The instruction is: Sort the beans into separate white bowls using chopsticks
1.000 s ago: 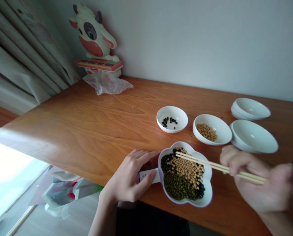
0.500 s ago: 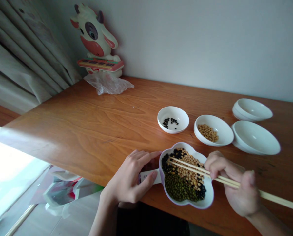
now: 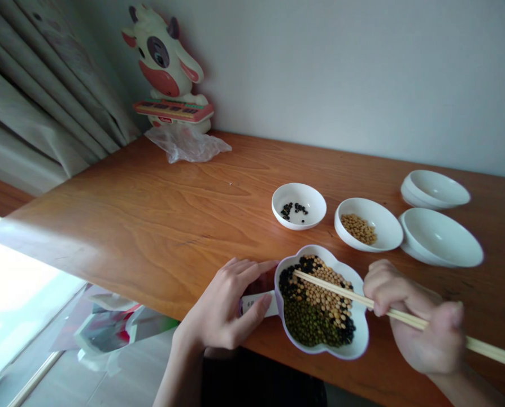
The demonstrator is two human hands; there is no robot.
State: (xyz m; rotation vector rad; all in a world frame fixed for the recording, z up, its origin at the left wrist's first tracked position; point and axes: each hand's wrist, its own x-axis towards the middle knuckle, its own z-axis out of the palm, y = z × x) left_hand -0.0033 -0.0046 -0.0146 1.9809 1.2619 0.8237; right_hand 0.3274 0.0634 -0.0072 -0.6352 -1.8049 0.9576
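Note:
My left hand [image 3: 231,305] grips the short handle of a flower-shaped bowl [image 3: 361,345], thumb on one side and fingers on the other. In the bowl lie black beans [image 3: 287,282], yellow soybeans [image 3: 320,280] and green mung beans [image 3: 305,322]. My right hand [image 3: 413,316] is closed around a pair of wooden chopsticks [image 3: 335,290]. Their tips are close together over the border of black beans and soybeans; whether a bean is between them I cannot tell. Behind the bowl stand a white bowl [image 3: 316,198] with some black beans and another white bowl [image 3: 388,220] with soybeans.
Two more white bowls, a front one [image 3: 443,237] and a rear one [image 3: 436,189], stand at the right. A cow-shaped toy keyboard [image 3: 174,110] and a crumpled clear plastic bag [image 3: 188,146] are at the back left. Bags [image 3: 108,330] lie below the wooden table's [image 3: 151,226] left edge.
My right hand has shifted slightly right, and the chopsticks have come together from a small gap. My left hand and the bowls have stayed in place.

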